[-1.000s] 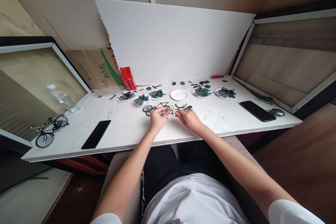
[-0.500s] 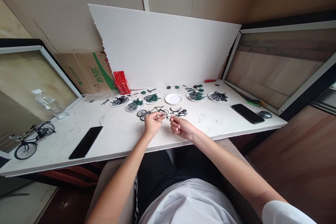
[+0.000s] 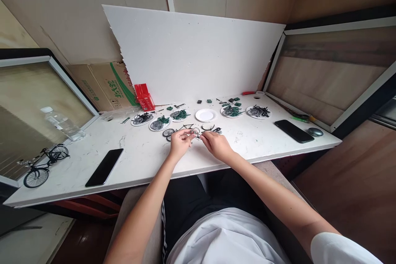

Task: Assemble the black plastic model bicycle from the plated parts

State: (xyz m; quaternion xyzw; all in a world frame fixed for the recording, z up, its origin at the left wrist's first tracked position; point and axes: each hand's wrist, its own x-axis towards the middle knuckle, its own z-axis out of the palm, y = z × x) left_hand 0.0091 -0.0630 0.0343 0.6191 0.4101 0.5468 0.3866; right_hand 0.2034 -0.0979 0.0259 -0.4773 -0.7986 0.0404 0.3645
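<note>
Near the front middle of the white table, my left hand (image 3: pixel 180 143) has thumb and fingers pinched together at a small part too tiny to name. Just to its right, my right hand (image 3: pixel 216 144) is closed with its back upward; what its fingertips hold is hidden. A narrow gap separates the two hands. Beyond them lie small black bicycle parts: a wheel (image 3: pixel 168 132) by my left hand and a curved black piece (image 3: pixel 207 128) between and behind the hands. A bare white paper plate (image 3: pixel 206 115) stands farther back.
Plates of dark and green parts flank the bare plate, among them a right plate (image 3: pixel 259 112). Phones lie left (image 3: pixel 104 167) and right (image 3: pixel 293 131). An assembled model bicycle (image 3: pixel 43 165), a plastic bottle (image 3: pixel 62 124), a red box (image 3: pixel 144 97) and a mouse (image 3: pixel 315 132) also rest there.
My right hand has turned from showing its curled fingers to back upward, its fingertips still near my left hand. My left hand stays pinched in nearly the same place.
</note>
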